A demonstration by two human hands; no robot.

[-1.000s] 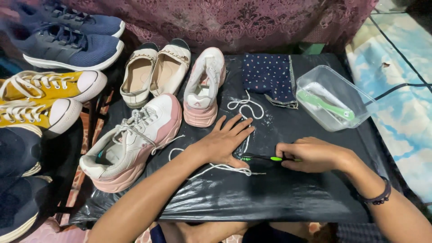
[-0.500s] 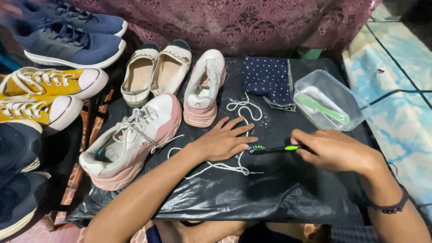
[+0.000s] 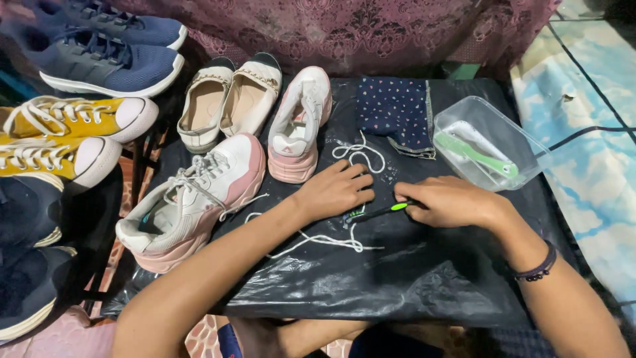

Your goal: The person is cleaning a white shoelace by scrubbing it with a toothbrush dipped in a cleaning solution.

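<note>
Two hands are engaged: right hand [image 3: 454,201] is clenched on a green-and-black brush [image 3: 379,211], long axis left-right, bristle end toward left hand [image 3: 336,190], which is pressed flat on the white shoelace [image 3: 324,238] over black plastic sheet [image 3: 397,278]. Pink-white sneaker [image 3: 192,199] lies further left.

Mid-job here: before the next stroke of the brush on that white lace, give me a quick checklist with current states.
1. Left hand pinning the white shoelace on the black plastic sheet: ok.
2. Right hand gripping the green-and-black brush: ok.
3. Brush head touching the lace: cannot tell, the fingers hide it.
4. Lace free of the pink-and-white sneaker: ok, it lies apart.
5. Clear plastic container outside the stroke path: ok.
6. Lace free of knots: not ok, loops show near the blue dotted cloth.
</note>
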